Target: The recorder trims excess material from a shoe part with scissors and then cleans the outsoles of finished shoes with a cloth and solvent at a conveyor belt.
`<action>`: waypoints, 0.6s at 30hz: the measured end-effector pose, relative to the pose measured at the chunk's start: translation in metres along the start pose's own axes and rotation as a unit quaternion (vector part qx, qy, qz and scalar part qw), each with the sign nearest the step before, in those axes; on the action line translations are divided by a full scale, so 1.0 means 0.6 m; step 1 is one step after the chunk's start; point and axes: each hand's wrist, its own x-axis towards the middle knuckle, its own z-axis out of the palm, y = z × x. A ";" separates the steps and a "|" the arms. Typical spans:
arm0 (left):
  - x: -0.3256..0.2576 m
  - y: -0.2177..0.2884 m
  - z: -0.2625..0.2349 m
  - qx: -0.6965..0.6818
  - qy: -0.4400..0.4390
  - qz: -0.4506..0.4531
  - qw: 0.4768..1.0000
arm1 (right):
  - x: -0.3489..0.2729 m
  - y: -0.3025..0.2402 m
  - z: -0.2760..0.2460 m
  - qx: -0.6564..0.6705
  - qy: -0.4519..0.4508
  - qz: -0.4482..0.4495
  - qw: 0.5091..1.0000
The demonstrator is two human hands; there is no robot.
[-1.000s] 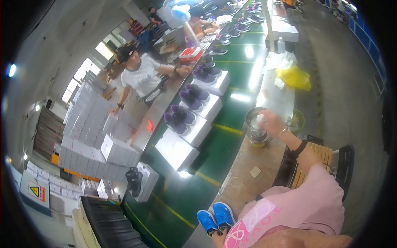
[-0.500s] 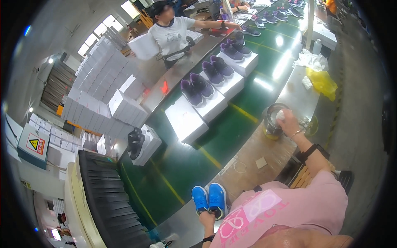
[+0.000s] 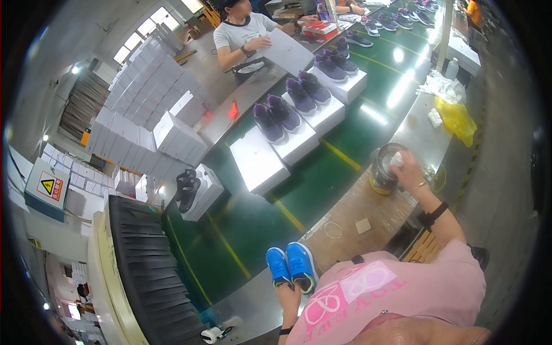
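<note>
My left hand [image 3: 289, 294] grips a pair of blue sneakers [image 3: 288, 266] by their heel ends, close to my body at the bench's near end. The shoes have white soles and sit side by side, toes pointing away from me. At the right, my right hand [image 3: 409, 172] is closed around a wad of white cloth [image 3: 396, 160] over a round metal bowl [image 3: 376, 168]. The cloth partly hides the bowl's inside. A small pale square piece [image 3: 363, 226] and a thin loop [image 3: 333, 230] lie on the bench [image 3: 345, 210] between my hands.
Across the green conveyor belt [image 3: 247, 230], dark purple sneakers [image 3: 284, 119] stand on white shoeboxes [image 3: 259, 164]. A black pair [image 3: 188, 191] sits by another box. A co-worker [image 3: 244, 40] stands at the far side. A yellow bag [image 3: 457, 119] hangs at the bench's right edge.
The co-worker has drawn back the arm that reached to the belt and now holds a pale sheet or lid over the far counter. My hands keep their holds, with little movement.
</note>
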 end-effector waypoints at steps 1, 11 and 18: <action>-0.014 0.009 -0.017 0.002 0.000 -0.003 1.000 | 0.003 -0.004 -0.008 0.002 -0.003 0.000 1.000; -0.014 -0.008 -0.037 0.155 -0.121 0.253 0.947 | 0.001 0.003 -0.001 -0.010 -0.011 -0.015 1.000; 0.018 -0.030 -0.030 0.140 -0.190 0.267 0.934 | -0.004 0.008 0.014 0.002 0.022 0.006 1.000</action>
